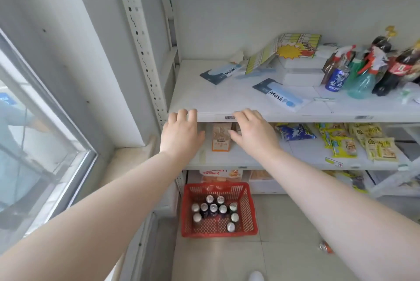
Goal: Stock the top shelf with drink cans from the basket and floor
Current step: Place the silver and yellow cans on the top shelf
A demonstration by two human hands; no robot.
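Both hands empty at the shelf [204, 99] edge; cans [213, 209] in the basket [252, 212] below.
Cans stand upright in the red basket on the floor, long axes vertical, lids up. One stray can [326, 247] sits on the tiles, part hidden by the right forearm; axis unclear. Left hand [181, 132] and right hand [252, 132] reach forward, palms down, fingers loosely extended, tips on the shelf lip, gripping nothing.
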